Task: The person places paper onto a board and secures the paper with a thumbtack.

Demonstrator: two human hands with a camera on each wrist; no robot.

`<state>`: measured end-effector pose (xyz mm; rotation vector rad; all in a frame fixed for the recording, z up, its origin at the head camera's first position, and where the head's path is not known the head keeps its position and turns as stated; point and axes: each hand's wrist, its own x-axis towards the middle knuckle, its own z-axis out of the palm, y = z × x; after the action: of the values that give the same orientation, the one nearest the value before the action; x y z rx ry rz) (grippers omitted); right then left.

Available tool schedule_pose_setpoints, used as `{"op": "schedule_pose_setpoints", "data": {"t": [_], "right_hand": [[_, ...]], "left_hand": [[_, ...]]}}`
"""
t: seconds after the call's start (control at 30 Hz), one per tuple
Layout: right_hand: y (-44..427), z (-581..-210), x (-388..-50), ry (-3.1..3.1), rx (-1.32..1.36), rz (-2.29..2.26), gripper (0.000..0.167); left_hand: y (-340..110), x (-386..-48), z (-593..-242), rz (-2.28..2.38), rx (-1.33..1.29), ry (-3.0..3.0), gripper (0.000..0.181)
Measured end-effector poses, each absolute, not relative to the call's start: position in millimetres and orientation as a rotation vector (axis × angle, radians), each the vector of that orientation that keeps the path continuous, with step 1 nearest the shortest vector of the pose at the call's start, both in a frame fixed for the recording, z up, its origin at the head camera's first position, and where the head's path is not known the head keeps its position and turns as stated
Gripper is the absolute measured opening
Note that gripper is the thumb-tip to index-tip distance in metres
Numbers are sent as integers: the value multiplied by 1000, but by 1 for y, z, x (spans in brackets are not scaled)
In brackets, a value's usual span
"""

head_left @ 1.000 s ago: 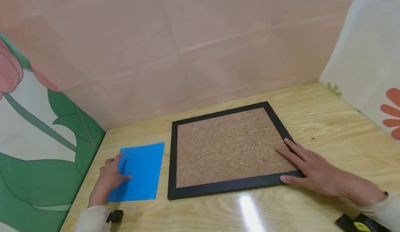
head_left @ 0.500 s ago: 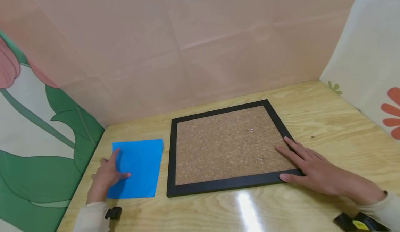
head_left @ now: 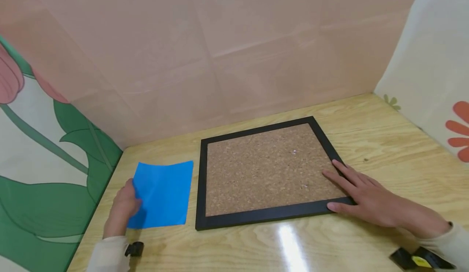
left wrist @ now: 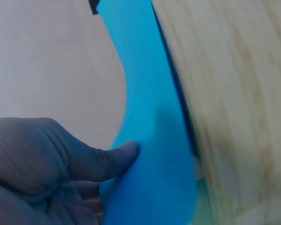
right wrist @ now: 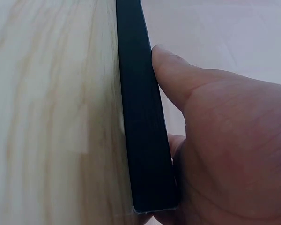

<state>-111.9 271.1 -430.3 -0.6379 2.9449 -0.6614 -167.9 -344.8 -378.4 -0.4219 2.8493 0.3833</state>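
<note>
A square sheet of blue paper [head_left: 165,194] lies at the left of the table, its left side lifted and bowed. My left hand [head_left: 125,202] pinches that left edge; in the left wrist view the thumb [left wrist: 119,159] presses on the paper [left wrist: 152,131] and the other fingers are partly hidden behind it. Right of the paper lies a cork board [head_left: 264,170] with a black frame. My right hand [head_left: 370,194] rests with spread, straight fingers on its near right corner. The right wrist view shows the frame's black side [right wrist: 143,108] with the thumb on its upper edge.
The wooden table [head_left: 227,247] meets a pinkish sheet-covered wall [head_left: 220,60] at the back. A flower-patterned panel [head_left: 47,174] stands along the left, and a pale one [head_left: 436,60] along the right. A small dark spot [head_left: 365,159] marks the table right of the board.
My left hand first hovers over and touches the paper's left part, then slides to its left edge and pinches it. The paper's left side has risen. My right hand stays on the board.
</note>
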Motion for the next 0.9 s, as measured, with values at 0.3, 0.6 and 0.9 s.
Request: {"op": "schedule_pose_setpoints", "data": {"t": [0.3, 0.6, 0.9], "right_hand": [[272, -431, -113, 2952, -624, -627, 80], [271, -430, -111, 2945, -629, -639, 79], [271, -429, -111, 2951, -627, -629, 79]], "left_hand": [[-341, -163, -375, 330, -440, 2892, 47], [-339, -163, -373, 302, -438, 2955, 43], [-340, -162, -371, 344, -449, 3053, 37]]}}
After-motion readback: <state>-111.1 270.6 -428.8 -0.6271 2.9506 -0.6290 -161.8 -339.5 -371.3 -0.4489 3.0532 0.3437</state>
